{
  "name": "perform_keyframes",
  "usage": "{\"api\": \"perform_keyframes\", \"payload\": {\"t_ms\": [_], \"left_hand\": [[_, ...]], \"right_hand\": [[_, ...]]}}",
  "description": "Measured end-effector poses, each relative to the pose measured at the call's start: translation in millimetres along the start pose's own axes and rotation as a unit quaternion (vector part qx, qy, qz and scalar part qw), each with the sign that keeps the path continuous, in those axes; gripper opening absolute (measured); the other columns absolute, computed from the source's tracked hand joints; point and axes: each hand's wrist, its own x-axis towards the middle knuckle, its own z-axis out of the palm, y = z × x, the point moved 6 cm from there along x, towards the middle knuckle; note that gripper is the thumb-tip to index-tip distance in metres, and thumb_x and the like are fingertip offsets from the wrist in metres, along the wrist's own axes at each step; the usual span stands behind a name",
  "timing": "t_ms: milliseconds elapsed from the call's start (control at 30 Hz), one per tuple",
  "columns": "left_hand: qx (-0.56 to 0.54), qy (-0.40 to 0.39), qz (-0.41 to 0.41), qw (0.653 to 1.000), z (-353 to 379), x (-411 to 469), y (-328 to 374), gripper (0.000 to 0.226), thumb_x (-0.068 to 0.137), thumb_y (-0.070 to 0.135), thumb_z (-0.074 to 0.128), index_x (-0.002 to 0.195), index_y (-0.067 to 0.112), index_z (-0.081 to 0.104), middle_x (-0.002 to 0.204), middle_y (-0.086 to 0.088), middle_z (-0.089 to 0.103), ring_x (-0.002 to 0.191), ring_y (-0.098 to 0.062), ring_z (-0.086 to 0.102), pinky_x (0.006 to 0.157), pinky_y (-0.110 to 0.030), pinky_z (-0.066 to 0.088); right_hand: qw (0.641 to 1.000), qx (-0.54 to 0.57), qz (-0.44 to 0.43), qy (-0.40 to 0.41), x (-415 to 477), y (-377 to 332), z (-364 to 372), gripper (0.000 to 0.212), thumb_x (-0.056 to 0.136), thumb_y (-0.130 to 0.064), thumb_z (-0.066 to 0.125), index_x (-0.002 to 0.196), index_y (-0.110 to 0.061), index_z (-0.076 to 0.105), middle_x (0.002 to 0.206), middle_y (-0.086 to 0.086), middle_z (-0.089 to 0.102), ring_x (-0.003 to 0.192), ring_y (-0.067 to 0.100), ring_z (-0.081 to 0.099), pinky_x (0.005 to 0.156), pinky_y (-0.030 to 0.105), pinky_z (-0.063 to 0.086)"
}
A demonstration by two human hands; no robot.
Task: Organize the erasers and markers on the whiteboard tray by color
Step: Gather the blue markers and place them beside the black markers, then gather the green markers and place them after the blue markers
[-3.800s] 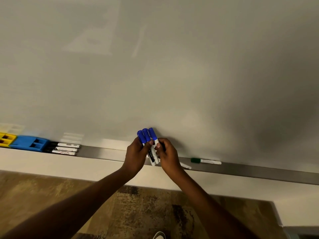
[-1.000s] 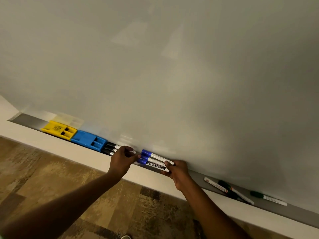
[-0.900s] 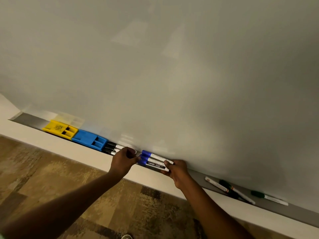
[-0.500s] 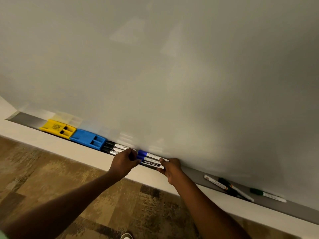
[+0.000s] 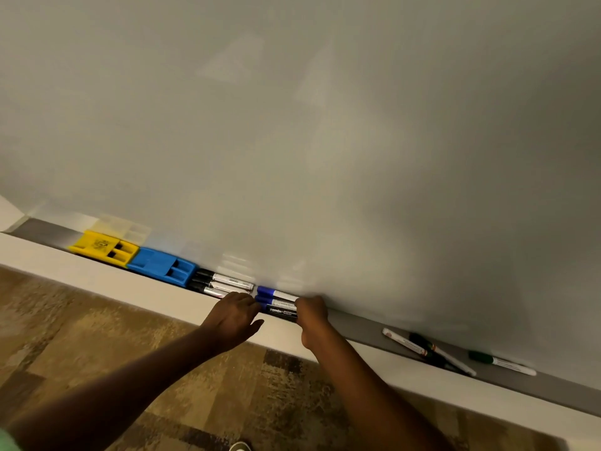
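On the whiteboard tray I count two erasers, one yellow eraser and one blue eraser, then three black markers and three blue markers, the nearest reading "comlin". My right hand is curled around the blue markers' tail ends, while my left hand rests loosely open against their caps. Further right lie three more markers, one a green marker.
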Motion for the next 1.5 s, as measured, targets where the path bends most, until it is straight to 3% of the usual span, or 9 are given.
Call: {"api": "perform_keyframes", "payload": {"t_ms": [100,300,733,933,1000,1067,1133,1233,1500], "left_hand": [[0.018,-0.026,0.028,0.999,8,-2,1,0.031,0.066,0.034,0.082,0.089,0.017,0.072,0.082,-0.001,0.073,0.074,-0.02,0.067,0.068,-0.028,0.053],[0.055,-0.037,0.053,0.996,11,-1,-3,0.033,0.072,0.039,0.076,0.095,0.015,0.071,0.087,-0.004,0.073,0.08,-0.023,0.067,0.074,-0.031,0.053],[0.098,-0.037,0.089,0.99,18,0,-5,0.035,0.08,0.044,0.059,0.092,0.013,0.071,0.087,-0.005,0.073,0.082,-0.023,0.066,0.075,-0.033,0.05],[0.106,-0.014,0.1,0.989,12,7,6,0.038,0.083,0.045,0.053,0.084,0.012,0.072,0.088,-0.007,0.074,0.089,-0.027,0.067,0.076,-0.035,0.051],[0.102,0.011,0.099,0.99,7,11,13,0.038,0.083,0.045,0.053,0.083,0.012,0.072,0.088,-0.008,0.074,0.093,-0.027,0.068,0.078,-0.036,0.051],[0.093,0.032,0.102,0.99,4,14,22,0.04,0.084,0.045,0.053,0.086,0.011,0.072,0.089,-0.009,0.074,0.096,-0.029,0.068,0.08,-0.037,0.051],[0.079,0.048,0.11,0.99,2,18,33,0.043,0.085,0.046,0.054,0.091,0.008,0.072,0.091,-0.011,0.074,0.099,-0.032,0.067,0.083,-0.039,0.052],[0.055,0.055,0.107,0.991,3,25,48,0.054,0.094,0.05,0.042,0.099,0.005,0.071,0.097,-0.012,0.073,0.104,-0.033,0.066,0.084,-0.041,0.051],[0.043,0.008,0.113,0.993,20,49,100,0.064,0.096,0.055,0.026,0.101,0.009,0.07,0.101,-0.01,0.073,0.108,-0.031,0.063,0.085,-0.04,0.049]], "right_hand": [[0.999,-0.045,-0.004,0.009,-3,-1,0,0.029,0.085,-0.011,0.059,0.113,-0.001,0.06,0.111,0.019,0.064,0.09,0.03,0.067,0.074,0.031,0.056],[0.992,-0.124,0.005,0.008,-14,-7,2,0.041,0.083,-0.021,0.061,0.12,-0.004,0.055,0.119,0.019,0.056,0.101,0.032,0.061,0.089,0.039,0.056],[0.996,-0.089,-0.006,0.0,-17,-10,-7,0.031,0.086,-0.014,0.057,0.113,0.0,0.056,0.114,0.021,0.061,0.098,0.033,0.064,0.087,0.041,0.057],[0.998,-0.053,-0.036,-0.015,-18,-11,-20,0.02,0.085,-0.009,0.057,0.103,0.0,0.058,0.104,0.019,0.065,0.092,0.031,0.067,0.081,0.039,0.059],[0.994,-0.084,-0.067,-0.004,-18,-15,-31,0.006,0.082,-0.007,0.058,0.084,-0.001,0.061,0.085,0.013,0.064,0.078,0.026,0.066,0.069,0.032,0.057],[0.987,-0.126,-0.103,0.013,-17,-18,-47,0.019,0.08,-0.004,0.059,0.062,-0.008,0.056,0.066,0.005,0.056,0.063,0.02,0.057,0.06,0.025,0.044],[0.978,-0.164,-0.129,0.014,-18,-18,-63,0.008,0.082,-0.004,0.061,0.079,-0.007,0.068,0.082,0.007,0.064,0.078,0.024,0.062,0.066,0.025,0.044],[0.958,-0.232,-0.159,0.051,-17,-16,-93,0.026,0.084,-0.006,0.061,0.109,-0.006,0.067,0.113,0.009,0.067,0.105,0.026,0.062,0.083,0.025,0.047],[0.894,-0.377,-0.136,0.201,-13,6,-188,0.025,0.092,-0.018,0.059,0.114,-0.006,0.062,0.116,0.013,0.067,0.107,0.032,0.064,0.08,0.036,0.054]]}}
